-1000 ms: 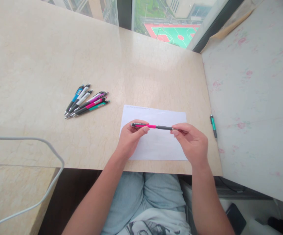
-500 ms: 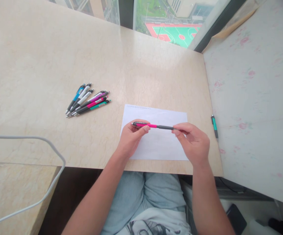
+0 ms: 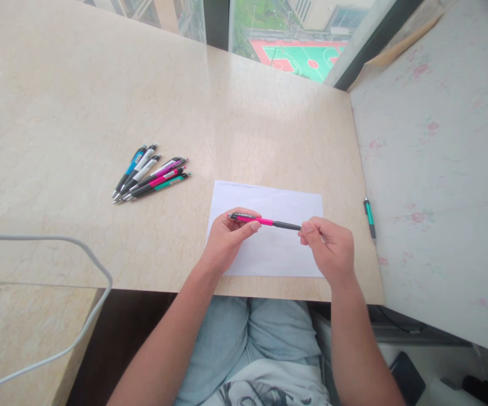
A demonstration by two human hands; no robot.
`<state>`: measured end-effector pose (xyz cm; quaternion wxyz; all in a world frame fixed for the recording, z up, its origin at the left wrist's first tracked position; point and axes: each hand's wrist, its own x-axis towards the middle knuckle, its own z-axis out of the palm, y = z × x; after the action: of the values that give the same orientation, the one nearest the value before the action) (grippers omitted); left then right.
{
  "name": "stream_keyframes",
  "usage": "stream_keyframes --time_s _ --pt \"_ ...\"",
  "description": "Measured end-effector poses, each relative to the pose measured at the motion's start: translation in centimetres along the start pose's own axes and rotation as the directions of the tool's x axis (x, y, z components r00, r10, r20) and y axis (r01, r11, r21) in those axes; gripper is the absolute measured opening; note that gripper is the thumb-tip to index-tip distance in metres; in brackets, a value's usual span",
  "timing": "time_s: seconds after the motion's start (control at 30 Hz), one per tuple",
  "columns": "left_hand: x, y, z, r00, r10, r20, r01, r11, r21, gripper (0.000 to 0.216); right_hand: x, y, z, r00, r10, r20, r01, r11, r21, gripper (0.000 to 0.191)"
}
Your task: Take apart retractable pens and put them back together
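Observation:
A pink pen (image 3: pixel 266 221) with a black grip is held level above a white sheet of paper (image 3: pixel 278 254). My left hand (image 3: pixel 226 239) is closed on its clip end, the thumb lying along the barrel. At the tip end, the thumb and fingers of my right hand (image 3: pixel 331 242) pinch the pen; the tip itself is hidden by them. Small faint writing runs along the paper's upper left edge. To the left lies a bunch of several pens (image 3: pixel 153 173), blue, white, purple, pink and green, with their tips gathered toward the lower left.
A green pen (image 3: pixel 369 217) lies at the desk's right edge, against a flower-patterned panel (image 3: pixel 434 186). A white cable (image 3: pixel 96 256) loops at the lower left. The window (image 3: pixel 298 39) stands behind the desk (image 3: pixel 79 101).
My right hand's fingers have curled in more tightly at the pen's tip, and that hand has shifted slightly left. The pen has tilted a little, its tip end lower. My left hand stays nearly in place.

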<state>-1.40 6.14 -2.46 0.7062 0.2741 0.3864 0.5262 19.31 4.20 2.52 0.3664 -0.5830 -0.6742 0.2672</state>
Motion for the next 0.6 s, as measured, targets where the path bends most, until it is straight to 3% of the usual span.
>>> stream_keyframes --time_s 0.13,0.33,0.47,0.6 --pt "0.0 -0.2 -0.2 1.000 -0.015 0.017 0.015 0.999 0.030 0.018 -0.3 0.3 0.3 0.999 0.033 -0.022 -0.034 0.999 -0.024 0.044" --pt "0.0 0.0 0.0 1.000 -0.007 -0.019 0.008 1.000 0.026 0.019 -0.7 0.9 1.1 0.999 0.053 0.001 -0.052 0.982 0.179 0.018" --pt "0.0 0.1 0.1 0.999 -0.015 -0.033 0.016 1.000 0.026 0.020 -0.7 0.8 1.1 0.997 0.073 -0.036 -0.069 0.992 0.103 0.012" --pt "0.0 0.1 0.2 1.000 -0.017 -0.024 0.017 0.999 0.032 0.020 -0.7 0.6 1.0 0.997 0.069 0.033 -0.072 0.994 0.081 0.032"
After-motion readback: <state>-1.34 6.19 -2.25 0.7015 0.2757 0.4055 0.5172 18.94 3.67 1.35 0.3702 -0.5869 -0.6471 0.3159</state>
